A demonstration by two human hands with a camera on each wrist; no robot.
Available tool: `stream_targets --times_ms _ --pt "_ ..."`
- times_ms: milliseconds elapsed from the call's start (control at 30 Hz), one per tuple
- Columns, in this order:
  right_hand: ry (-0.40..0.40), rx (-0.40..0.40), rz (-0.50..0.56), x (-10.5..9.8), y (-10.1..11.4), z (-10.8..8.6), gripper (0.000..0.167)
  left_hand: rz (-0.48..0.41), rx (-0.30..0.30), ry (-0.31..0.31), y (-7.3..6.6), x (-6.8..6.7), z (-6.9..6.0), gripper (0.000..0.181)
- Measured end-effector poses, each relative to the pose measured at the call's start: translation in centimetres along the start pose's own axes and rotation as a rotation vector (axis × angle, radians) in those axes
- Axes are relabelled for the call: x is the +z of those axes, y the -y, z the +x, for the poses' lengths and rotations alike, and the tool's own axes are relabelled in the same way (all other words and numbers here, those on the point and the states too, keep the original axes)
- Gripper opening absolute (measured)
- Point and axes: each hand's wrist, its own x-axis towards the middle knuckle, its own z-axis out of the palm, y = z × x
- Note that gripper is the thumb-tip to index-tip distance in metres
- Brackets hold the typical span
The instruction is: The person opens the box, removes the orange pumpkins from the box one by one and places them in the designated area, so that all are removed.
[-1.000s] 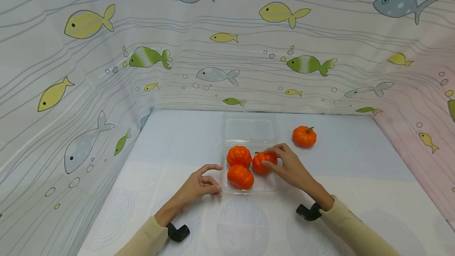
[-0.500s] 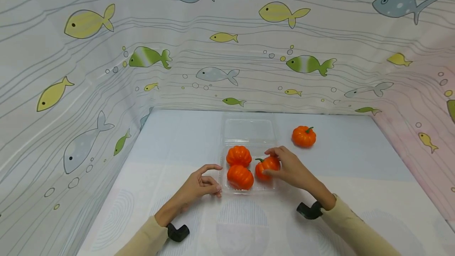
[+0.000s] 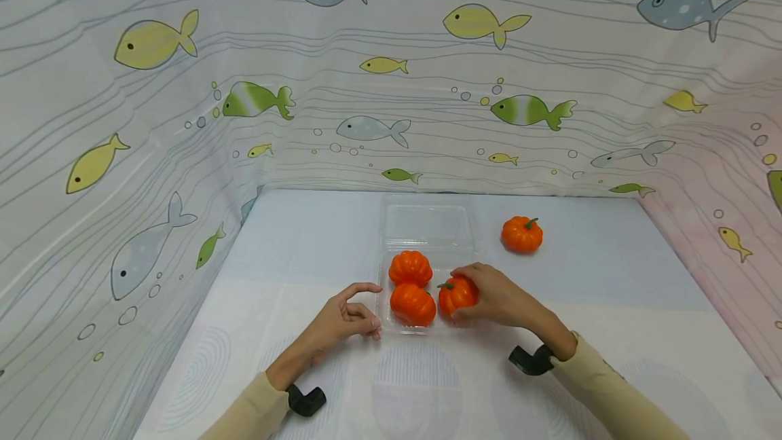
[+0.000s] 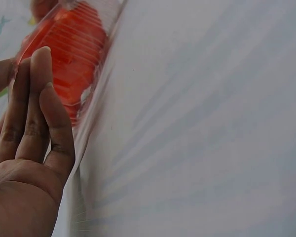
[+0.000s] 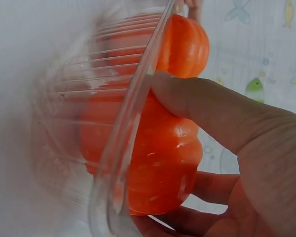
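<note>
My right hand (image 3: 504,297) grips an orange toy pumpkin (image 3: 458,296) with a green stem, thumb on the near side and fingers over the far side. This pumpkin sits in the right half of a clear plastic clamshell box (image 3: 449,324). On the box's left side stand two more pumpkins, a back one (image 3: 411,268) and a front one (image 3: 413,305), touching each other. My left hand (image 3: 339,318) is at the box's left side. In the left wrist view its fingertips (image 4: 41,64) touch the clear wall, fairly straight.
The box's clear lid (image 3: 427,224) lies folded back behind it. Another orange pumpkin (image 3: 522,235) stands on the pale table (image 3: 611,257), right of the lid. Fish-patterned cloth (image 3: 427,107) encloses the back and sides.
My right hand has brought its pumpkin towards me and lower, into the box's front right part, turning its stem left. The left hand has stayed in place.
</note>
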Motion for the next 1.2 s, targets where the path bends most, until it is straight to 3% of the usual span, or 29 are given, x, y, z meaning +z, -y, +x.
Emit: stream_targets --times_ms 200,1200 --pt "0.004 -0.025 -0.002 0.2 -0.1 -0.1 0.065 -0.007 0.001 0.006 0.0 0.0 0.0 0.066" --pt "-0.213 -0.159 0.134 -0.1 -1.7 -1.0 0.067 0.051 0.003 0.009 -0.2 -0.4 0.1 0.064"
